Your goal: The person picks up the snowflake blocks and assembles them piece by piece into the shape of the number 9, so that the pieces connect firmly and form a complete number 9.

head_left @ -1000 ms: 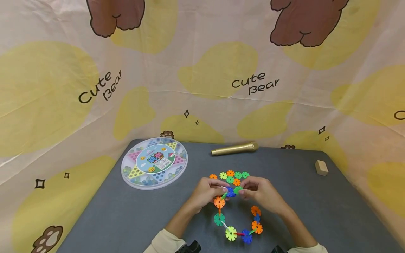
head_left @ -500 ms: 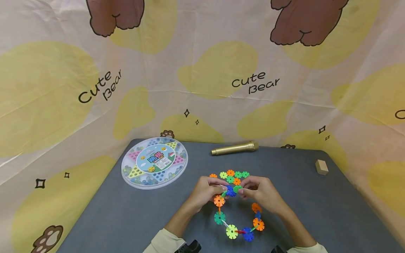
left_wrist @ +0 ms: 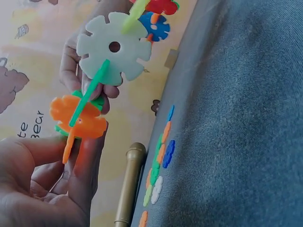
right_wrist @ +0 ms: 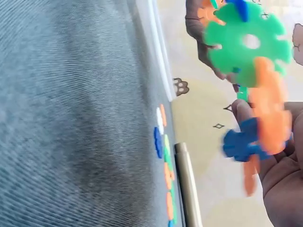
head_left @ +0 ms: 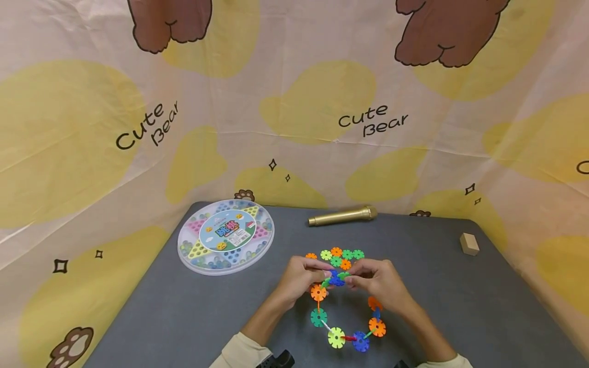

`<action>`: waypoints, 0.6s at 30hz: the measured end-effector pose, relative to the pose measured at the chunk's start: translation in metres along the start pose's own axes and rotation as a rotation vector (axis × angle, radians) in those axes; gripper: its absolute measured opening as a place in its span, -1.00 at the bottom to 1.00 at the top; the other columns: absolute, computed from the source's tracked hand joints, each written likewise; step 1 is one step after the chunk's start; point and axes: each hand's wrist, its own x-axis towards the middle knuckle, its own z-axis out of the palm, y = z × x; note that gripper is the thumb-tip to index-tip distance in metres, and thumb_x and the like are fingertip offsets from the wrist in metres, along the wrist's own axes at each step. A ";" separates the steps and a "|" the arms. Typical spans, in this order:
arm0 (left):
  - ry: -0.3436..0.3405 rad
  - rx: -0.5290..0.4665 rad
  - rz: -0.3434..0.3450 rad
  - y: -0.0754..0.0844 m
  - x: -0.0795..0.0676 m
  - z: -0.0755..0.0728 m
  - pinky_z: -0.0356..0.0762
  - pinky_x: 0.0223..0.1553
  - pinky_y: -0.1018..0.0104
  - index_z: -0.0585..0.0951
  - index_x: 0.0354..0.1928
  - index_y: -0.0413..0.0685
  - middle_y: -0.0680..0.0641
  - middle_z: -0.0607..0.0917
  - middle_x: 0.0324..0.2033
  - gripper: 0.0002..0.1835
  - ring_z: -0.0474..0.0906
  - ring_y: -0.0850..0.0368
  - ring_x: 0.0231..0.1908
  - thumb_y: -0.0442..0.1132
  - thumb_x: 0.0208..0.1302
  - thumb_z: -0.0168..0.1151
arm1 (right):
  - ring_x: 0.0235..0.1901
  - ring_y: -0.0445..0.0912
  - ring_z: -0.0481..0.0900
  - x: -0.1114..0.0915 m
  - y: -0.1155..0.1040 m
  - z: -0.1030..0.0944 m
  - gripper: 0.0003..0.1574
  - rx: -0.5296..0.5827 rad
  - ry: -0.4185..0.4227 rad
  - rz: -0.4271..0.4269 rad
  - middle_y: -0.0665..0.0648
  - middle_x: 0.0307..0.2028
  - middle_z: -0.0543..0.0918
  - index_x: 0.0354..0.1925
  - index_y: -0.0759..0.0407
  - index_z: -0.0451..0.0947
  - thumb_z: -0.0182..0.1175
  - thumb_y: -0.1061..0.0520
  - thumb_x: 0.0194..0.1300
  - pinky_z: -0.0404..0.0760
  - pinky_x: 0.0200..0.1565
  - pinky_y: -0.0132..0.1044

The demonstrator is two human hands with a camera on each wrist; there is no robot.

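A chain of interlocking plastic snowflake discs hangs between the hands in the head view, with a lime disc (head_left: 336, 338) and a dark blue disc (head_left: 361, 341) at its lowest part. My left hand (head_left: 299, 278) pinches its upper left end, beside a blue disc (head_left: 336, 278) and above an orange disc (head_left: 318, 293). With thumb and fingers, my right hand (head_left: 379, 281) pinches a green disc (head_left: 343, 276) against that blue one. The chain's other end, an orange disc (head_left: 375, 303), hangs below the right hand. In the left wrist view, chain discs partly hide the right hand's fingertips.
Several loose discs (head_left: 336, 252) lie on the grey table (head_left: 221, 312) just beyond the hands. Farther back are a round marble game board (head_left: 225, 237) on the left and a gold microphone (head_left: 342, 216). A small wooden block (head_left: 469, 244) sits at the right.
The green disc between the hands has turned more edge-on, and my right hand has shifted slightly. The chain's loose orange end has swung a little to the right.
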 end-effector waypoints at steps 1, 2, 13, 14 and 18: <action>0.002 -0.005 -0.003 0.000 0.000 0.000 0.66 -0.41 0.43 0.83 -0.08 -0.29 -0.15 0.83 -0.24 -0.81 0.69 0.22 -0.47 -0.34 0.34 0.43 | -0.43 0.10 0.79 0.000 0.001 0.001 -0.93 0.005 0.006 -0.007 0.11 -0.40 0.80 -0.29 0.17 0.78 0.46 0.31 0.31 0.81 -0.30 -0.08; 0.005 -0.001 -0.002 -0.001 0.000 0.001 0.65 -0.40 0.43 0.83 -0.09 -0.29 -0.16 0.82 -0.23 -0.82 0.68 0.22 -0.47 -0.34 0.34 0.43 | -0.44 0.10 0.79 -0.001 0.002 0.001 -0.92 0.009 0.010 -0.011 0.09 -0.41 0.80 -0.30 0.16 0.78 0.46 0.31 0.31 0.81 -0.30 -0.08; -0.033 0.017 0.002 -0.005 0.002 0.004 0.64 -0.37 0.45 0.81 -0.07 -0.32 -0.13 0.82 -0.29 -0.78 0.69 0.18 -0.44 -0.31 0.35 0.41 | -0.41 0.11 0.80 0.002 0.006 0.002 -0.88 -0.023 -0.017 0.028 0.08 -0.39 0.80 -0.29 0.10 0.78 0.45 0.32 0.32 0.81 -0.29 -0.18; -0.047 0.023 0.007 -0.005 0.002 0.004 0.64 -0.35 0.45 0.80 -0.04 -0.33 -0.13 0.82 -0.28 -0.76 0.69 0.18 -0.42 -0.29 0.37 0.39 | -0.40 0.13 0.79 0.002 0.007 0.001 -0.88 -0.028 -0.024 0.041 0.07 -0.39 0.79 -0.28 0.09 0.78 0.45 0.31 0.33 0.81 -0.28 -0.19; -0.093 0.086 0.057 -0.004 0.002 0.005 0.59 -0.32 0.43 0.79 0.01 -0.28 -0.14 0.83 -0.20 -0.70 0.63 0.21 -0.39 -0.21 0.38 0.41 | -0.37 0.13 0.79 0.001 0.007 0.000 -0.89 -0.044 -0.053 0.084 0.04 -0.36 0.79 -0.25 0.04 0.78 0.44 0.26 0.35 0.79 -0.25 -0.22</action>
